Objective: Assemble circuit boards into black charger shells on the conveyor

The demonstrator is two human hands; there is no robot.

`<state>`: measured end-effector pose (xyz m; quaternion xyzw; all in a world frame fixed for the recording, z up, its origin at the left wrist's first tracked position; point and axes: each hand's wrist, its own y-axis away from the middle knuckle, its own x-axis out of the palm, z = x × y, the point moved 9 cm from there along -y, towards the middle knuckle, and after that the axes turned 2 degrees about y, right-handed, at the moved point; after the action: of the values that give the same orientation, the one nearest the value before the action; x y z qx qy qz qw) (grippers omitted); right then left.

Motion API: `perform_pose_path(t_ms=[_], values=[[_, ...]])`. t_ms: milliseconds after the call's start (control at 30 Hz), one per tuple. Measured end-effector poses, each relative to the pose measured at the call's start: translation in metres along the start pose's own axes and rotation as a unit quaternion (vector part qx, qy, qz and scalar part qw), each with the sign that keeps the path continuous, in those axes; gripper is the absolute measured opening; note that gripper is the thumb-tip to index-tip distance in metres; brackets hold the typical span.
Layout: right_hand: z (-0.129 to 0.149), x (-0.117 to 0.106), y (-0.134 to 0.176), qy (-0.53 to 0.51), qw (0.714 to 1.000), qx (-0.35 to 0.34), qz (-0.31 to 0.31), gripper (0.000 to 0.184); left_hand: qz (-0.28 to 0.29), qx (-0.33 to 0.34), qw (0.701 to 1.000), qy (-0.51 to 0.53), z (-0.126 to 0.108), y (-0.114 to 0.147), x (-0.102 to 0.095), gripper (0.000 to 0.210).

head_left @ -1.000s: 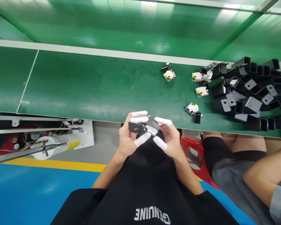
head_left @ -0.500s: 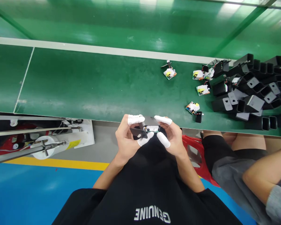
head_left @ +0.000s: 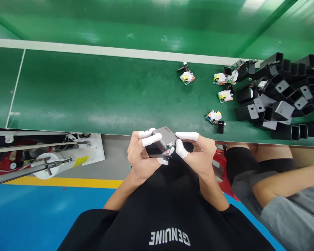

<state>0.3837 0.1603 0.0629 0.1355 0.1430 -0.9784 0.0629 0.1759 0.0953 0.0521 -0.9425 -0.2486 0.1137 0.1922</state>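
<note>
Between my hands, in front of my chest, is a dark grey box-shaped housing [head_left: 165, 135], tilted, with white-coated electronics and wires [head_left: 170, 150] at its near opening. My left hand [head_left: 143, 153] grips the housing's left side with its fingers, while its thumb holds a flat black end cover [head_left: 157, 156] below the opening. On the other side, my right hand [head_left: 196, 150] has its forefinger along the housing's right edge and its thumb by the opening. White finger cots cover several of my fingertips. What the curled fingers underneath touch is hidden.
Several circuit boards, among them one with a black cover [head_left: 214, 117], lie on the green bench [head_left: 94, 94]. Black housings [head_left: 284, 108] are heaped at the right. A seated person's arm [head_left: 285, 181] and a red stool [head_left: 219, 167] are right of me; machinery [head_left: 49, 164] stands at lower left.
The housing has turned and tipped, so its broad top face shows more and its opening less. My left fingers have moved over its side; my right thumb has come up to the opening.
</note>
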Motion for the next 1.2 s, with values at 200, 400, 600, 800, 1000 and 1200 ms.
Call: perform_pose_path(t_ms=[200,400,600,800,1000,1200], values=[[-0.005,-0.001,0.002,-0.040,0.999,0.019,0.014,0.039,0.000,0.012,1.000,0.006,0.002,0.001,0.004,0.061],[-0.001,-0.005,0.000,-0.004,1.000,0.017,-0.024,0.029,0.008,0.048,0.999,-0.008,0.001,0.004,0.008,0.063],[-0.001,-0.005,0.001,0.003,1.000,0.011,-0.018,0.029,0.014,0.077,0.996,-0.050,-0.003,0.004,0.012,0.051],[0.001,-0.007,-0.001,0.001,1.000,0.008,-0.030,0.022,0.012,0.109,0.992,-0.061,-0.008,0.003,0.013,0.052],[0.000,-0.011,-0.001,0.010,0.999,0.008,-0.036,0.025,0.014,0.113,0.992,-0.057,-0.008,0.003,0.017,0.050],[-0.005,-0.011,0.002,0.007,0.999,0.026,-0.033,0.022,0.013,0.134,0.989,-0.067,-0.011,0.000,0.020,0.045]])
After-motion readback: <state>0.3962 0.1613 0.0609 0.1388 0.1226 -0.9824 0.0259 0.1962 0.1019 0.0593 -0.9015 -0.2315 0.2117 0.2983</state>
